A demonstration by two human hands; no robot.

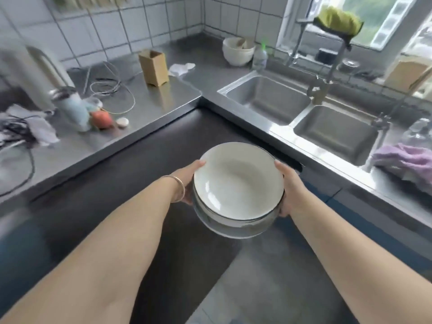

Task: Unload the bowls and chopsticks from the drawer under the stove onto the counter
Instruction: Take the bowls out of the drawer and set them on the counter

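A stack of white bowls with dark rims (237, 185) hangs in the air in front of me, above the dark cabinet fronts at the counter's inner corner. My left hand (189, 177) grips the stack's left side, thumb on the top rim. My right hand (288, 188) grips its right side the same way. The steel counter (159, 99) runs along the left and back. No drawer, stove or chopsticks show in this view.
On the counter stand a wooden holder (154, 67), a white bowl (238, 50), a bottle (70, 108), a tomato (101, 119), cables and a crumpled cloth. A double sink (301, 115) with tap lies right, a purple cloth (404, 160) beside it.
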